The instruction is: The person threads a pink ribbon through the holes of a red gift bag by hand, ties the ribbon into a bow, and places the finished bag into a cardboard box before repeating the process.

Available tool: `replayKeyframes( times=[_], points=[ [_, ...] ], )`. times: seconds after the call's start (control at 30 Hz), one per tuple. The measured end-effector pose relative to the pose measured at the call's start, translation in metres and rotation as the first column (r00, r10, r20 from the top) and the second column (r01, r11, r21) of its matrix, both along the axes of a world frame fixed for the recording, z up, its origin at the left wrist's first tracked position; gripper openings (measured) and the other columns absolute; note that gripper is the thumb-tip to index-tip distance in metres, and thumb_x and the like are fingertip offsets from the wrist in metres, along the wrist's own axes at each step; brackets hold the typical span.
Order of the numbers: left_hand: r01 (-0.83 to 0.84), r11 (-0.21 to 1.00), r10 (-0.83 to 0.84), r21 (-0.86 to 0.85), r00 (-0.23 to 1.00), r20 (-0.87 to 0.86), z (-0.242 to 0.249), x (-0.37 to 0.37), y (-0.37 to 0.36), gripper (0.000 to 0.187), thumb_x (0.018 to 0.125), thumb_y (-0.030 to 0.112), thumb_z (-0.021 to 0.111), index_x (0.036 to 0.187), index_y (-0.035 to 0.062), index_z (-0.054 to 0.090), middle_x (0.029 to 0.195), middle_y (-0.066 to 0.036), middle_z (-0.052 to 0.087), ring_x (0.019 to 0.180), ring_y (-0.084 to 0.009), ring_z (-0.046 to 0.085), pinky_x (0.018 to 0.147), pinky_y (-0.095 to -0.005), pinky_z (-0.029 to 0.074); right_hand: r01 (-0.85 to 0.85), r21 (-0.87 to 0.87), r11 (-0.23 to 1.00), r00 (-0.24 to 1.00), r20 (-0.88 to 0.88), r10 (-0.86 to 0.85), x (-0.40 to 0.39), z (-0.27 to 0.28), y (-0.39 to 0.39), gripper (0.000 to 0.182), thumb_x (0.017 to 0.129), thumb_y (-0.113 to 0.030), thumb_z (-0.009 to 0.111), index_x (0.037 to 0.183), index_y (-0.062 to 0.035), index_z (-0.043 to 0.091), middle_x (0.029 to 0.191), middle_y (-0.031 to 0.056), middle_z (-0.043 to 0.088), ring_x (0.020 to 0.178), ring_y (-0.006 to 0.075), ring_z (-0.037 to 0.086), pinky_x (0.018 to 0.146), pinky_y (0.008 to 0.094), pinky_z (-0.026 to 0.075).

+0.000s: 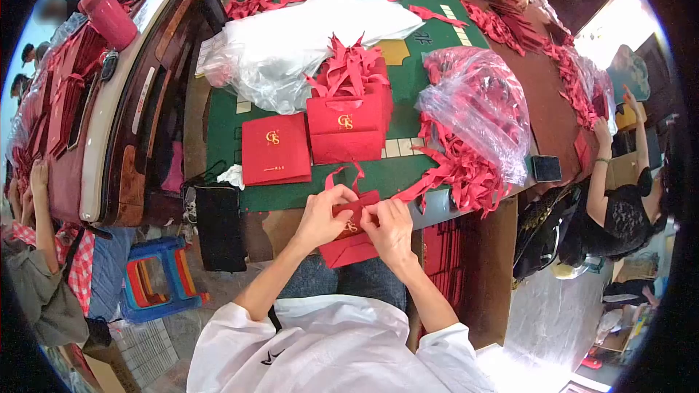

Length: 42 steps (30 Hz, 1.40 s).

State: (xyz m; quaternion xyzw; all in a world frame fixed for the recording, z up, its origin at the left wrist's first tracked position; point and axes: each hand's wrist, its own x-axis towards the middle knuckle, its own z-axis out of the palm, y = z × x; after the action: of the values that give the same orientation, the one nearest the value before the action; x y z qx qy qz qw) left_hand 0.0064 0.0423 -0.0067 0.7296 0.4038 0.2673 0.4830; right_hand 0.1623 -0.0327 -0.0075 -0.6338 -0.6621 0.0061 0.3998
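A small red paper gift bag [351, 253] with gold lettering is held in front of me at the table's edge. My left hand [325, 217] is closed on its upper left side, with a red ribbon [356, 172] looping out beyond the fingers. My right hand [390, 230] pinches at the bag's upper right part; the fingertips hide exactly what lies between them. Just ahead stands a group of similar bags [345, 135] topped with red ribbons. Left of it lies a flat stack of red bags [276, 151].
Loose red ribbons [466, 178] spill from a clear plastic bag [484, 102] at right, near a phone [546, 168]. White plastic sheeting [291, 47] covers part of the green table. A black bag [218, 225] hangs at left. Other people work around the tables.
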Motion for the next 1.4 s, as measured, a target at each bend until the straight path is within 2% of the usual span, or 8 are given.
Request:
replayKeyframes(
  times=[0.07,0.23,0.4,0.77,0.83,1.03,1.2,1.4],
  points=[
    [-0.020,0.998,0.025,-0.067,0.997,0.075,0.001,0.002,-0.001,0.026,0.074,-0.006,0.068,0.100,0.0001,0.065,0.096,-0.015,0.071,0.086,-0.0307,0.071,0.083,-0.0373,0.057,0.013,-0.003,1.000,1.000,0.023,-0.013,-0.001,-0.001,-0.001,0.019,0.074,-0.003,0.076,0.078,-0.0066,0.058,0.073,0.0076,0.059,0.071,0.0288,0.057,0.065,0.0409,0.045],
    [-0.063,0.940,0.126,0.334,0.977,-0.170,0.021,0.010,-0.017,0.022,0.077,0.002,0.068,0.098,0.0078,0.068,0.090,-0.007,0.071,0.089,-0.0260,0.065,0.086,-0.0401,0.045,0.085,-0.047,0.995,0.994,-0.057,-0.088,-0.006,-0.001,-0.004,0.019,0.075,-0.004,0.076,0.078,-0.0068,0.057,0.075,0.0075,0.059,0.071,0.0291,0.057,0.066,0.0415,0.045],
    [-0.104,0.865,0.180,0.490,0.978,-0.109,0.015,0.019,-0.028,0.021,0.078,0.006,0.066,0.097,0.0132,0.068,0.078,-0.005,0.065,0.080,-0.0261,0.058,0.078,-0.0410,0.039,0.153,-0.174,0.973,0.966,-0.179,-0.184,-0.010,0.010,-0.005,0.017,0.075,-0.003,0.075,0.079,-0.0059,0.059,0.077,0.0085,0.062,0.073,0.0286,0.059,0.068,0.0405,0.046],
    [0.028,0.979,-0.009,0.200,0.995,-0.096,0.006,0.000,-0.004,0.012,0.083,0.016,0.072,0.093,0.0112,0.068,0.086,-0.004,0.073,0.085,-0.0251,0.062,0.082,-0.0405,0.040,-0.008,-0.148,0.989,0.973,-0.230,-0.026,0.014,0.022,-0.001,0.017,0.079,-0.008,0.077,0.096,-0.0078,0.072,0.091,0.0093,0.065,0.086,0.0285,0.060,0.075,0.0365,0.050],
    [0.026,0.990,-0.015,0.140,0.997,-0.078,0.010,0.000,-0.004,0.012,0.082,0.017,0.074,0.092,0.0108,0.069,0.085,-0.004,0.071,0.085,-0.0252,0.063,0.081,-0.0405,0.040,-0.075,-0.141,0.987,0.913,-0.409,0.010,0.024,0.025,0.003,0.011,0.083,-0.008,0.075,0.093,-0.0045,0.073,0.088,0.0096,0.065,0.081,0.0262,0.060,0.075,0.0364,0.049],
    [0.076,0.863,-0.001,0.500,0.989,-0.149,0.024,0.007,-0.017,0.009,0.079,0.014,0.074,0.087,0.0130,0.069,0.078,-0.001,0.066,0.079,-0.0231,0.058,0.080,-0.0400,0.039,-0.286,-0.373,0.883,0.937,-0.303,0.175,0.052,0.028,0.014,0.014,0.088,-0.017,0.070,0.093,-0.0048,0.075,0.086,0.0090,0.062,0.089,0.0237,0.060,0.079,0.0354,0.048],
    [0.128,0.687,0.055,0.715,0.972,-0.228,0.025,0.010,-0.026,0.009,0.080,0.012,0.067,0.087,0.0151,0.070,0.083,0.000,0.065,0.083,-0.0211,0.057,0.083,-0.0399,0.038,-0.480,-0.441,0.758,0.864,-0.387,0.322,0.064,0.016,0.022,0.018,0.089,-0.023,0.068,0.090,-0.0067,0.076,0.085,0.0106,0.065,0.090,0.0270,0.060,0.081,0.0382,0.048],
    [0.118,0.558,0.018,0.821,0.988,-0.154,0.024,0.018,-0.020,0.008,0.081,0.013,0.067,0.088,0.0158,0.069,0.083,0.001,0.065,0.082,-0.0205,0.057,0.084,-0.0413,0.037,-0.611,-0.403,0.682,0.714,-0.652,0.255,0.072,0.006,0.033,0.017,0.087,-0.020,0.070,0.091,-0.0046,0.076,0.083,0.0079,0.070,0.088,0.0188,0.062,0.081,0.0341,0.050]
  ],
)
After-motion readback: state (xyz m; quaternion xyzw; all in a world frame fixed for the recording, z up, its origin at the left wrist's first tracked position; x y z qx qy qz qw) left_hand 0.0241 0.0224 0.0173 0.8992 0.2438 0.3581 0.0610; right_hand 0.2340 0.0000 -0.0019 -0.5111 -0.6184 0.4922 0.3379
